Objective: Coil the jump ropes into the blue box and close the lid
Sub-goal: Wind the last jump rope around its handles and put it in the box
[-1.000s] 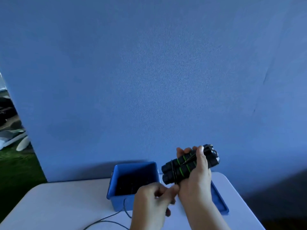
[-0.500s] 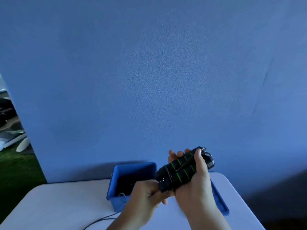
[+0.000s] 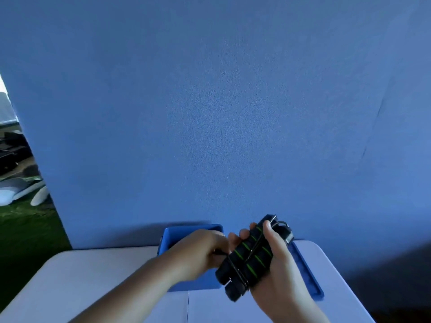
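A person is working over a pale table (image 3: 105,283). The right hand (image 3: 282,262) is grasping a pair of black jump rope handles (image 3: 250,257) with green stripes. Its fingers are curling round the far side of the bundle and its thumb is pressing along the near side. The left hand (image 3: 200,250) is closing on the thin black cord (image 3: 235,269), pinching it just beside the lower end of the handles, where several turns are already circling them. The open blue box (image 3: 191,228) is sitting just beyond and beneath the left fingers, mostly hidden by that hand. Its lid (image 3: 305,269) is lying flat past the outer edge of the right palm. The step in hand appears to be winding the cord around the handles. To do it well, the right fingers should probably be clamping both handles so they are not sliding apart. The left fingers should be drawing the cord snug and laying each turn against the one before. Slack near the pinch is likely to be letting the turns slip off the lower end. The bundle should be ending up compact enough to drop into the box under the left fingers.
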Action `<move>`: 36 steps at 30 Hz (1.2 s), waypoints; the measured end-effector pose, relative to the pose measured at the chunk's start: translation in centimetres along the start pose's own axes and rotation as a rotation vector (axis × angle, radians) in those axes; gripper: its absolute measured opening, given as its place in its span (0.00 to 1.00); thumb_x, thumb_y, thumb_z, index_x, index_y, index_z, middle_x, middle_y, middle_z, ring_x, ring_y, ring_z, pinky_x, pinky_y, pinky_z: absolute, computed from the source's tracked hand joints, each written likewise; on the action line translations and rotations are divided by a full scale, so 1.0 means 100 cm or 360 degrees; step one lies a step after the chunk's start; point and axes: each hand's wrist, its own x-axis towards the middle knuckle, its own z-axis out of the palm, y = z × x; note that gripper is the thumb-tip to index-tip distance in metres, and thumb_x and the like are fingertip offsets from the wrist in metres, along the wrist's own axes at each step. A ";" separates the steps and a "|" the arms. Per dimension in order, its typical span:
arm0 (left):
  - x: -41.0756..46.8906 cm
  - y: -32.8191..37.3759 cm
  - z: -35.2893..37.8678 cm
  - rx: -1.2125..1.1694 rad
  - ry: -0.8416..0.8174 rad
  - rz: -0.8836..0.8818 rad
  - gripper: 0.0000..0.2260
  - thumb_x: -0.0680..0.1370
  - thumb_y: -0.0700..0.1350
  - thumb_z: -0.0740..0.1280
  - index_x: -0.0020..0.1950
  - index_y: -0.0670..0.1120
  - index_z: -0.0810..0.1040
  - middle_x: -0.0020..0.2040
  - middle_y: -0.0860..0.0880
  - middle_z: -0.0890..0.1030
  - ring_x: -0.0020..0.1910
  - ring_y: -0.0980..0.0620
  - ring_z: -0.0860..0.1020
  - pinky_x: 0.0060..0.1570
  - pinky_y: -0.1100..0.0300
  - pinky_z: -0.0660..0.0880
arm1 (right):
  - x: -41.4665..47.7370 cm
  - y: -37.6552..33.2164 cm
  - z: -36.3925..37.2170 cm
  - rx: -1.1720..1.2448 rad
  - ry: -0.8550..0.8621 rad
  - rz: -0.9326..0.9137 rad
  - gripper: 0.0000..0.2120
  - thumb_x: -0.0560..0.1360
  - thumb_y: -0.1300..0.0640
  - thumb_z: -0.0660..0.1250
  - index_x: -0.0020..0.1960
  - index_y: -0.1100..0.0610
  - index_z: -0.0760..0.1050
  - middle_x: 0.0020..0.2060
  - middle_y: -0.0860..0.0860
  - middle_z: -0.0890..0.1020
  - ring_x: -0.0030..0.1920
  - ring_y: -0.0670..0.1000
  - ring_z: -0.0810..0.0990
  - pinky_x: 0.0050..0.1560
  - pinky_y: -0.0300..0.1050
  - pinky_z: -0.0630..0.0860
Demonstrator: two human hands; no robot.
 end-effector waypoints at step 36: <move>-0.039 0.097 -0.010 -0.0183 0.0712 -0.0364 0.08 0.79 0.46 0.64 0.44 0.47 0.82 0.30 0.46 0.82 0.22 0.55 0.74 0.28 0.61 0.72 | 0.027 0.006 0.002 -0.0492 0.0313 -0.0610 0.18 0.74 0.46 0.69 0.50 0.61 0.80 0.42 0.56 0.79 0.45 0.59 0.77 0.48 0.58 0.73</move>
